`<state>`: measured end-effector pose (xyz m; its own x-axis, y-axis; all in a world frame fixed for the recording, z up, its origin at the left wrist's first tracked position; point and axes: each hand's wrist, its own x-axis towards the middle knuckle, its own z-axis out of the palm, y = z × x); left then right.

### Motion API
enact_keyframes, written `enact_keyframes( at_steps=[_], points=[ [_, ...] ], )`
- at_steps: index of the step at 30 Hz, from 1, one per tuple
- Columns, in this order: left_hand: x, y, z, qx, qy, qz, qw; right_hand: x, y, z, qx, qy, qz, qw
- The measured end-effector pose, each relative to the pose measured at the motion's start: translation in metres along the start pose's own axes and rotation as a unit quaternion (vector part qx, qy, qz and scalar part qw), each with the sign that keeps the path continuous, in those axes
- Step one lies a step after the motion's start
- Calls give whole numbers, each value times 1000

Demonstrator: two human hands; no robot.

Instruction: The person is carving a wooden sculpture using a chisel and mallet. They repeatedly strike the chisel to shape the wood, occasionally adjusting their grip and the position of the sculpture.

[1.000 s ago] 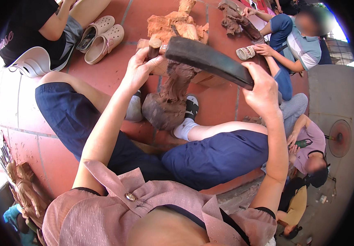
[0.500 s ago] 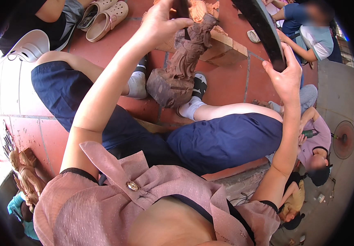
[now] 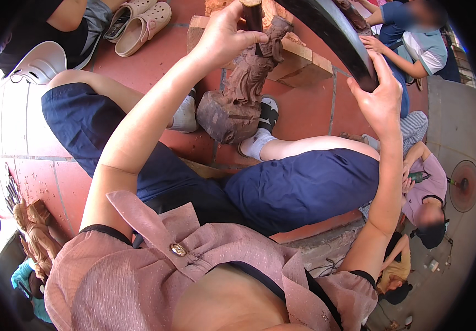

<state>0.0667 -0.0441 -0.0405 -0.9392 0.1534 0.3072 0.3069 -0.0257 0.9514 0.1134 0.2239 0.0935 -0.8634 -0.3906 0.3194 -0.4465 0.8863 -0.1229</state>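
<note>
A dark brown carved wooden figure (image 3: 249, 83) stands tilted between my feet, on a blocky base. My left hand (image 3: 224, 41) is closed around a dark chisel (image 3: 254, 19) with a pale round top, and its lower end meets the upper part of the figure. In my right hand (image 3: 380, 102) is the near end of a long, black, slightly curved bar (image 3: 337, 41). This bar slants up and left, and its far end runs out of view at the top edge, so its kind is unclear.
Pale wooden blocks (image 3: 304, 63) and an orange-toned carving (image 3: 216, 5) lie beyond the figure on red floor tiles. Beige clogs (image 3: 144, 33) and a white visor (image 3: 42, 60) are at the far left. Several people sit at the right. A wooden statue (image 3: 36, 237) and tools lie at the left.
The black bar has swung left, its upper part now nearer the chisel. My left hand has shifted slightly down and right, showing the chisel's pale top. The carved figure has hardly moved.
</note>
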Motion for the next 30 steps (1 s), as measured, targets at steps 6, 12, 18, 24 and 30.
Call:
enact_keyframes(
  at_steps=[6, 12, 18, 24, 30],
  points=[
    [12, 6, 2, -15, -55, 38, 998, 8, -9, 2, 80, 23, 21, 996],
    [29, 18, 11, 80, -61, 36, 994, 11, -6, 5, 106, 26, 33, 993],
    [12, 8, 3, 69, 5, 24, 997, 10, -1, 5, 79, 19, 20, 996],
    [6, 2, -1, 62, -30, 6, 998, 9, -6, 10, 117, -7, 54, 992],
    [9, -2, 6, 19, -32, 84, 996, 11, -18, 10, 122, 27, 15, 992]
  ],
)
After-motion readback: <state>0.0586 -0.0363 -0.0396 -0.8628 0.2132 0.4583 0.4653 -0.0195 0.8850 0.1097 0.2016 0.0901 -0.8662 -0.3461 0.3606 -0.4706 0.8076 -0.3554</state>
